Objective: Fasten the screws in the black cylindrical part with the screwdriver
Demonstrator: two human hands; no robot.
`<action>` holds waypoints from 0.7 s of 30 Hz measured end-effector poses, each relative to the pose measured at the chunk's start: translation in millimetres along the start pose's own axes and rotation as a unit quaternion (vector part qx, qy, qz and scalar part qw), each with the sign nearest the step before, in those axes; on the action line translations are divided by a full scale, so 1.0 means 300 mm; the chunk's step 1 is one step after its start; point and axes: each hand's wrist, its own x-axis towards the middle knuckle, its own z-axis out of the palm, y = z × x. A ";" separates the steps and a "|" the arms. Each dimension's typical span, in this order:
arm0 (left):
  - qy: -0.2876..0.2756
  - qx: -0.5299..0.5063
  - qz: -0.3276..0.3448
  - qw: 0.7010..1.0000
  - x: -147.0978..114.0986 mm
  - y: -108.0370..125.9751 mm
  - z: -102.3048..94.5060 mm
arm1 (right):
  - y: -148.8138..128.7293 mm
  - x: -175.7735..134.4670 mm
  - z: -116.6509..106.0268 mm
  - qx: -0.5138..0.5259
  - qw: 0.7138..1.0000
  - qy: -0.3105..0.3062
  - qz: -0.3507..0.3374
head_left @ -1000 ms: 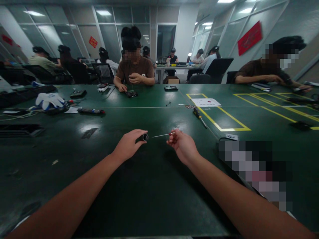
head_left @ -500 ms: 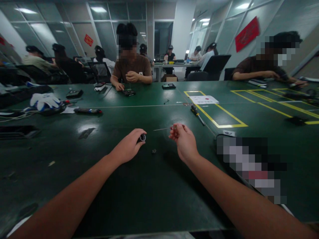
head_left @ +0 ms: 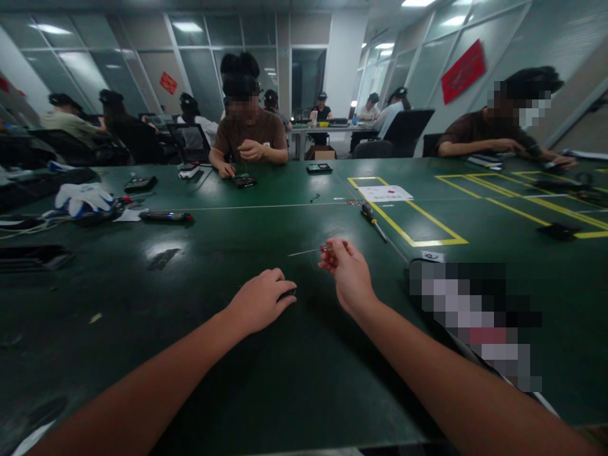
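My left hand point(head_left: 261, 303) rests low over the green table point(head_left: 266, 392), its thumb and fingers closed around a small dark piece point(head_left: 287, 293). Most of that piece is covered by the fingers, and the round part with a silvery rim seen there earlier is not visible. To the right, my right hand point(head_left: 349, 269) is raised a little and pinches a slim tool with a thin metal shaft point(head_left: 304, 253). The shaft points left, above and beyond my left hand. Reddish, shiny material shows between the right fingertips; the tool's exact kind is unclear.
A black-and-yellow screwdriver point(head_left: 374, 221) lies beyond my right hand, near a white paper point(head_left: 384, 193) and yellow tape point(head_left: 439, 242). White gloves point(head_left: 84, 199) and a dark pen-shaped tool point(head_left: 166, 216) are at the left. A co-worker point(head_left: 249, 136) sits opposite, handling a dark device point(head_left: 244, 181).
My left hand has moved right and towards me, onto the small dark piece that lay loose on the table. My right hand still holds the slim tool in nearly the same place.
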 end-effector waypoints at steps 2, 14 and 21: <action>-0.002 0.001 0.018 1.000 0.008 -0.007 0.004 | 0.000 -0.001 0.000 -0.004 1.000 -0.005 0.004; 0.108 -0.147 -0.113 0.977 -0.006 -0.085 -0.059 | 0.000 0.004 -0.004 -0.002 1.000 -0.015 0.017; 0.147 -0.186 -0.145 0.961 0.005 -0.164 -0.065 | -0.004 0.001 -0.006 -0.005 1.000 -0.019 0.017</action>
